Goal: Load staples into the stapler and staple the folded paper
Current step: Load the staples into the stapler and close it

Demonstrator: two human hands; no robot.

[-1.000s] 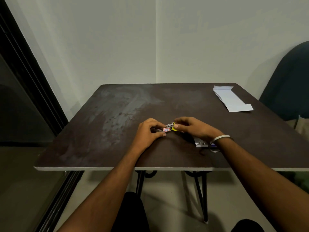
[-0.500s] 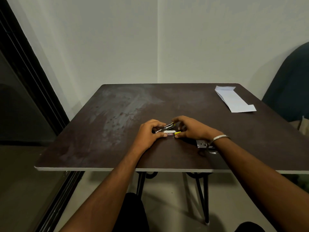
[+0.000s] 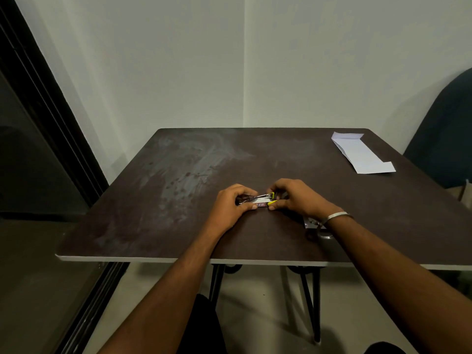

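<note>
Yellow-tipped stapler (image 3: 258,199) lies hinged open on the surface (image 3: 178,190), left hand (image 3: 231,206) and right hand (image 3: 297,198) fingers pinching its ends (loading underway), folded paper (image 3: 361,154) unstapled.

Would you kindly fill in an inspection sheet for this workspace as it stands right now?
Surface: dark table, smudged pale on its left half.
Job's things: small stapler with yellow ends, opened, near the front middle; folded paper lying flat at the far right corner, untouched.
Clutter: small pale item under the right wrist, mostly hidden; cannot tell what it is.
Grippers: left hand grips the stapler's left end; right hand pinches its yellow end.
Cables: nothing seen.
Surroundings: plain walls, dark door frame left, dark chair right.
</note>
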